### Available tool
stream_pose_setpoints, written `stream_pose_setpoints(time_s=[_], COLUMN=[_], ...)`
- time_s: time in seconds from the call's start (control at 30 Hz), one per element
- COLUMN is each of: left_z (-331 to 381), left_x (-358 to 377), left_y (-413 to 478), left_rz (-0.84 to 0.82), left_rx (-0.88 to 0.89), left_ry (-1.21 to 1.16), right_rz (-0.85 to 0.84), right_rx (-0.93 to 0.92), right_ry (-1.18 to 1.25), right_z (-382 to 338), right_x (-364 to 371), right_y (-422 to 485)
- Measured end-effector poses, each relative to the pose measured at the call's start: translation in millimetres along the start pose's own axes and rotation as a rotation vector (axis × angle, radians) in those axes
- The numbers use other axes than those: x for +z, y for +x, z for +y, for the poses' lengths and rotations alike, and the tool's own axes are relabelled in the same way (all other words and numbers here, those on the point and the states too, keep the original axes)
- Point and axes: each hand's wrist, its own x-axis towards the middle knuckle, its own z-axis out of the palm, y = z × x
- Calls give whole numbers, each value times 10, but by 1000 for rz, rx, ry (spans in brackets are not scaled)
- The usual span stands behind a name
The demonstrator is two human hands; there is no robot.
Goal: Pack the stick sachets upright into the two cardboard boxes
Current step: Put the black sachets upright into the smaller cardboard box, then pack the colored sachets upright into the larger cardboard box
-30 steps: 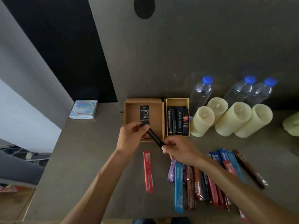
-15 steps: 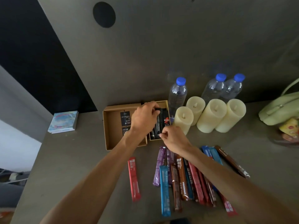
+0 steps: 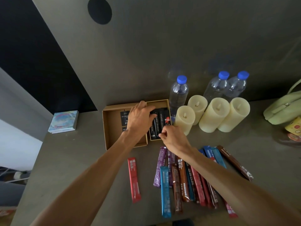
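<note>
Surface (image 3: 68, 157): grey, bare at 9 o'clock of the boxes and toward its near left edge; crowded at 3 o'clock.

Wide box (image 3: 110, 136): open, against the back panel, holding one black sachet (image 3: 124, 119) lying flat; most of its floor is bare.

Narrow box (image 3: 160, 101): touching the wide box at its 3 o'clock, nearly filled with a row of black sachets (image 3: 160, 123). Candles (image 3: 213, 115) and bottles (image 3: 178, 93) stand just beside it at 3 o'clock.

Left hand (image 3: 140, 118): palm down over the shared wall of the boxes, fingers curled onto the far ends of the row; whether it grips one cannot be told.

Right hand (image 3: 173, 136): at the narrow box's near edge, fingers bunched at the near ends of the row.

Loose sachets (image 3: 184, 181): coloured, flat, fanned at 6 o'clock of the boxes under the right forearm. Red sachet (image 3: 134, 180) lies apart at 7 o'clock.

Booklet (image 3: 64, 122): far left. Bag (image 3: 283, 110): far right.
</note>
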Motion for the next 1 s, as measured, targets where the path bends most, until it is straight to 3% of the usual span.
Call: stream_pose_setpoints(time_s=[0.33, 0.63, 0.87, 1.0], left_z=[-29, -260, -702, -484], left_x=[2, -275, -175, -84], left_y=[-3, -488, -1640, -2019], left_rz=[-18, 58, -336, -504], left_rx=[27, -82, -500, -550], left_ry=[44, -206, -209, -166], right_rz=[-11, 5, -170, -207], right_rx=[-13, 55, 73, 111], right_ry=[23, 68, 96, 101], right_z=[35, -64, -371, -558], right_x=[-3, -50, 382, 559], right_y=[-7, -277, -595, -520])
